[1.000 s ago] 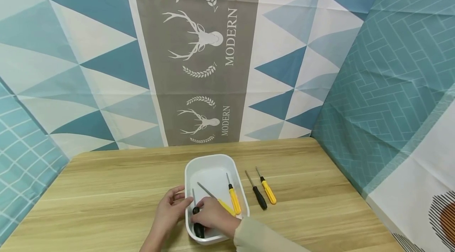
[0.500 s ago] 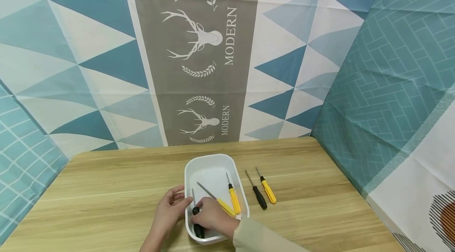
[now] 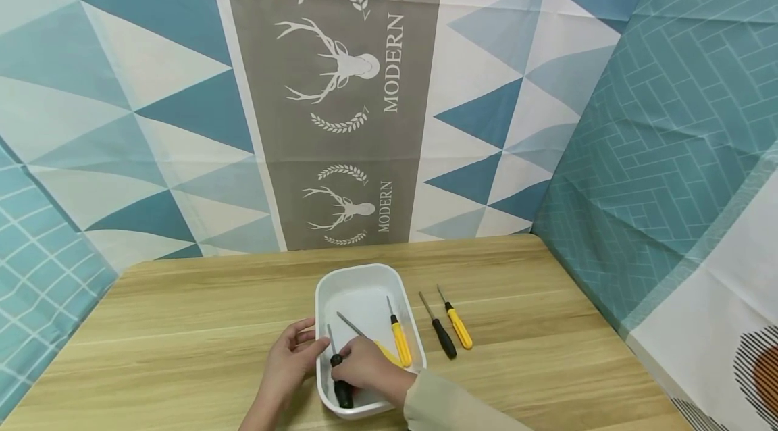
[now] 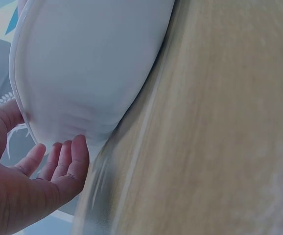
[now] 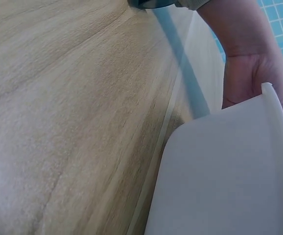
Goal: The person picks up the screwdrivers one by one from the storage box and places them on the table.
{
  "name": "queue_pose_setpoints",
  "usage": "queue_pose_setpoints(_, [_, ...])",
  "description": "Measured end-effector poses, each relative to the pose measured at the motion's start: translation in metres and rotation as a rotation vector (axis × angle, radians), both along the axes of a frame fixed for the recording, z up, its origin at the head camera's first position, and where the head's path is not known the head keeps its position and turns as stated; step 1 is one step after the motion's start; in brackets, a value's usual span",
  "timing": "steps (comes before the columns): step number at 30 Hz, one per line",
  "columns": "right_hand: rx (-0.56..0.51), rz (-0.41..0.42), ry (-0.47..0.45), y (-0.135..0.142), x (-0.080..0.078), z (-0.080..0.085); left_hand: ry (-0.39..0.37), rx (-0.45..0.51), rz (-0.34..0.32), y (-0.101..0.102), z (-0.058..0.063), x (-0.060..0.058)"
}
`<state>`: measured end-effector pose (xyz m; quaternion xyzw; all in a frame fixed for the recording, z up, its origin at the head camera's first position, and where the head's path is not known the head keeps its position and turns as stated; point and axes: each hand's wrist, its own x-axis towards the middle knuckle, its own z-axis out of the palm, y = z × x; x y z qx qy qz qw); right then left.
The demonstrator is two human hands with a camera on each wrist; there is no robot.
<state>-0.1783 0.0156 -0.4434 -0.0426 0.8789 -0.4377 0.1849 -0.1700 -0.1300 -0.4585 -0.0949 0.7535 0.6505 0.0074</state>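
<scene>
Black-handled and metal-shafted, the near-left screwdriver (image 3: 344, 392) has shifted slightly right with the right hand (image 3: 366, 365), inside a white, round-cornered tray (image 3: 365, 292). That hand partly covers a slanted yellow-handled screwdriver (image 3: 387, 354); another yellow-handled screwdriver (image 3: 400, 343) lies farther right. Outside, a thinner black-handled screwdriver (image 3: 444, 338) and a loose yellow-handled screwdriver (image 3: 460, 328) lie on the wood-grain counter (image 3: 213, 336). The left hand (image 3: 290, 357) holds the left rim; the right fingers pinch the near-left screwdriver's handle.

Downward head view; wrist views seemingly share tray (image 4: 92, 63)

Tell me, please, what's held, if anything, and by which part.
Left hand: white tray, by its rim; right hand: black screwdriver inside it, by the handle.
</scene>
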Motion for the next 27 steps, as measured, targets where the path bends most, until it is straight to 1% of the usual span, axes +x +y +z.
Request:
queue_pose_setpoints(5, [-0.025,-0.009,-0.025,0.005,0.001,0.002,0.004,0.01,-0.001,0.0,-0.001,0.0])
queue_pose_setpoints(9, [-0.06,-0.032,-0.036,0.01,0.001,0.004,-0.001,0.009,0.0,0.0,-0.001,0.0])
queue_pose_setpoints(13, [-0.084,-0.06,-0.076,0.014,0.0,0.009,-0.003,0.005,-0.002,0.0,-0.001,0.0])
queue_pose_setpoints(16, [-0.106,-0.077,-0.094,0.016,-0.002,0.01,-0.002,0.002,-0.002,0.0,-0.001,0.0])
queue_pose_setpoints(20, [-0.145,-0.084,-0.114,0.02,-0.003,0.011,-0.005,0.005,-0.001,0.0,-0.003,0.0])
queue_pose_setpoints(27, [-0.174,-0.09,-0.164,0.026,-0.006,0.014,0.001,0.001,-0.013,-0.001,-0.005,-0.003])
